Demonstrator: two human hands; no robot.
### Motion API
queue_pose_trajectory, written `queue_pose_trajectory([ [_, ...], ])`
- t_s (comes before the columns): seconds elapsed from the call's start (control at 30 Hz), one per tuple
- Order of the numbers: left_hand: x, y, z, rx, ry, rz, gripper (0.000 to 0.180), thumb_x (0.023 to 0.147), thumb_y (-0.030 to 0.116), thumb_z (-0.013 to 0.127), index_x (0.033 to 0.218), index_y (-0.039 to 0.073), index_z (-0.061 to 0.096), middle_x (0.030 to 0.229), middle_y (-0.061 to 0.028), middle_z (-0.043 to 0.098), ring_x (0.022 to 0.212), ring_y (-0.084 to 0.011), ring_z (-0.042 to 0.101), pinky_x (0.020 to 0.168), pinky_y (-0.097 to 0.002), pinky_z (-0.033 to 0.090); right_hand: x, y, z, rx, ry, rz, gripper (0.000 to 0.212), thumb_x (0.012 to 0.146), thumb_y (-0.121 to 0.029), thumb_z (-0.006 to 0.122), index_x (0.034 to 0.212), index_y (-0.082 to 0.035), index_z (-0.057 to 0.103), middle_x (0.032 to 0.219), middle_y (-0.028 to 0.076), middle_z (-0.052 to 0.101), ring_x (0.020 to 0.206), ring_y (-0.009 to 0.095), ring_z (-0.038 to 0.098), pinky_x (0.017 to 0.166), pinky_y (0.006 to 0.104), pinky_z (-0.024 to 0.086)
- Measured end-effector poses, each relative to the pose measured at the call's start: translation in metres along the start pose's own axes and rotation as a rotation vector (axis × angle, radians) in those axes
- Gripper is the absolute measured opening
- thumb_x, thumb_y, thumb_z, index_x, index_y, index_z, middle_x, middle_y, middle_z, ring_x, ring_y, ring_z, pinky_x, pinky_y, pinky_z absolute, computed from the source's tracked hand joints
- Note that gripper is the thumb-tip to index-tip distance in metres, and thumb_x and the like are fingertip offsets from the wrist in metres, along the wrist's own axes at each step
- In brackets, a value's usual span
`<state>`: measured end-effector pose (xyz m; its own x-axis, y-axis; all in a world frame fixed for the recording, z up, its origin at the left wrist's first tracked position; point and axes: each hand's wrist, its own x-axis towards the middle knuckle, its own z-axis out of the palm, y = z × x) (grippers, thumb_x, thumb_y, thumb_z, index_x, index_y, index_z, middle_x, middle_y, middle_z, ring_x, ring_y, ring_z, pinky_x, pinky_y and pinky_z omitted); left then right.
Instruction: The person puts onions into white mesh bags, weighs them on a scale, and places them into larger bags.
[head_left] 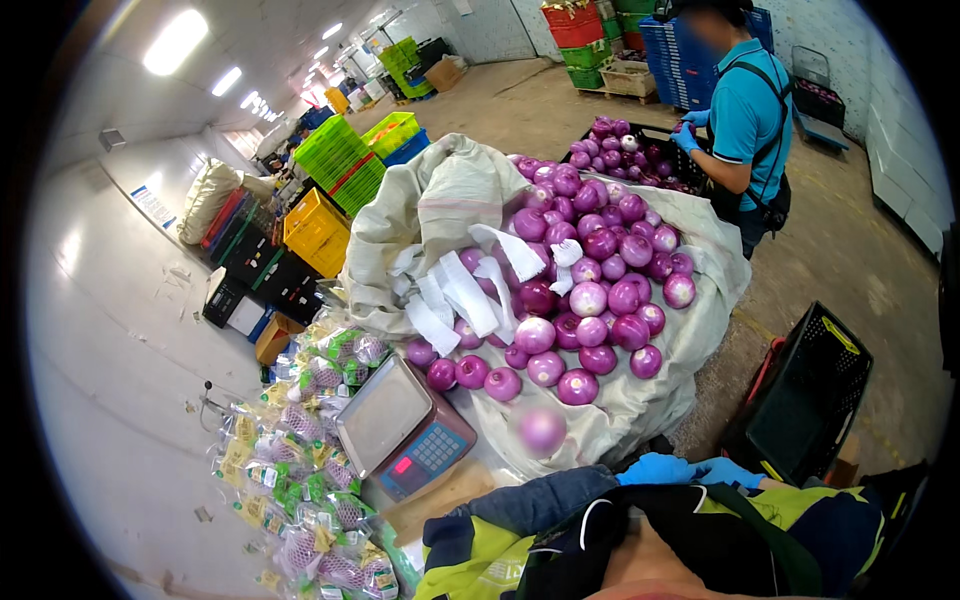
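Note:
My left hand (pixel 655 468), in a blue glove, is close to my body at the near edge of the onion pile. Beside it is my right hand (pixel 727 473), also gloved in blue, with a strip of bare wrist showing. The fingers of both are too hidden to read, and I see nothing held. Ahead lies a heap of peeled purple onions (pixel 600 300) on a whitish woven sheet (pixel 690 370). Nearest my hands, one onion (pixel 541 432) looks blurred. White strips (pixel 465 295) lie on the heap's left side.
A digital scale (pixel 405 425) stands left of the onions, beside many net-bagged onions (pixel 310 470). A black crate (pixel 800 395) is at right. A co-worker (pixel 750 120) in blue handles onions at another black crate (pixel 680 150). Green (pixel 335 160) and yellow crates (pixel 317 232) stand far left.

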<state>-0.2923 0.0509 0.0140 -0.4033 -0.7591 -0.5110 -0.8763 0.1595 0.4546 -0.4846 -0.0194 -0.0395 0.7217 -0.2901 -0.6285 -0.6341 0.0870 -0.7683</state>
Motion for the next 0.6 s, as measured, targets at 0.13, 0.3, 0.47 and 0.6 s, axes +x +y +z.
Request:
queue_pose_trajectory([
  [0.13,-0.015,0.017,-0.015,-0.021,0.149,0.171,0.038,0.095,0.039,0.044,0.112,0.011,0.065,0.102,-0.0175,0.068,0.088,-0.0354,0.067,0.069,-0.0475,0.053,0.006,0.01,-0.004,-0.159,-0.069,-0.068,0.041,0.085,-0.016,0.067,0.124,-0.002,0.062,0.112,0.008,0.067,0.1,0.014,0.059,0.092,0.0298,0.046],
  [0.3,-0.027,0.013,-0.014,-0.115,0.185,0.243,0.036,0.092,0.028,0.05,0.119,0.008,0.061,0.105,-0.0173,0.067,0.089,-0.0334,0.066,0.075,-0.0441,0.052,-0.016,-0.012,-0.013,0.342,-0.36,0.04,0.04,0.09,-0.016,0.058,0.126,-0.001,0.057,0.114,0.0,0.061,0.097,0.01,0.056,0.086,0.0256,0.046],
  [0.47,0.005,-0.017,0.02,-0.62,0.064,0.365,0.028,0.088,0.017,0.059,0.111,0.004,0.067,0.092,-0.0156,0.07,0.081,-0.0191,0.064,0.073,-0.0347,0.05,-0.035,-0.024,-0.026,0.555,-0.583,0.269,0.045,0.092,-0.02,0.059,0.133,-0.003,0.051,0.118,0.001,0.058,0.104,0.011,0.054,0.086,0.0269,0.046],
  [0.6,-0.003,-0.019,0.016,-0.98,-0.051,0.346,0.026,0.088,0.018,0.064,0.112,0.007,0.069,0.094,-0.0111,0.072,0.081,-0.0118,0.063,0.077,-0.0306,0.05,-0.039,-0.028,-0.033,0.573,-0.589,0.211,0.044,0.093,-0.021,0.058,0.134,-0.006,0.051,0.12,0.001,0.056,0.104,0.011,0.053,0.082,0.0287,0.047],
])
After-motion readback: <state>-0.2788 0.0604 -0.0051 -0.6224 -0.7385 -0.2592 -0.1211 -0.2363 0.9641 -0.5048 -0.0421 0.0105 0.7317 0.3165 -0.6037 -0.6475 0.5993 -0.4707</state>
